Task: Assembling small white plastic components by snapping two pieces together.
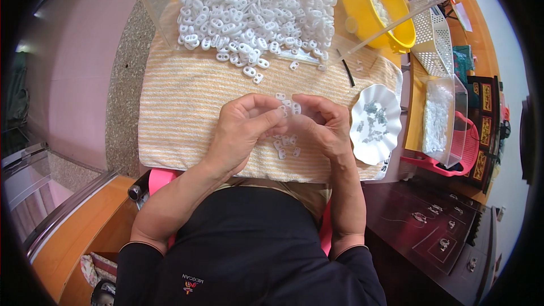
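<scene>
The two hands nearly meet over a striped towel (181,102), fingertips just apart. The right hand (327,127) pinches a small white piece (296,109) between thumb and forefinger, while the left hand (241,130) is closed on another piece (284,111), partly hidden by its fingertips. Both pieces are up in the middle, between the hands. The right one has its long axis running roughly away from the body, one end toward the big heap; how the left one points is too covered to tell.

Just below, between the wrists, lies a loose group of pieces (281,153); whether these are finished or waiting I cannot tell. The work looks midway on the pieces in hand, and with the large heap (255,11) of two-holed white pieces beyond, most of it is probably left.

To the right of the right hand sits a wavy-edged white dish (362,150) holding small greyish bits. Past it are a thin black stick (348,73), a yellow basin (405,31) and a clear box (436,119) of pale pieces
</scene>
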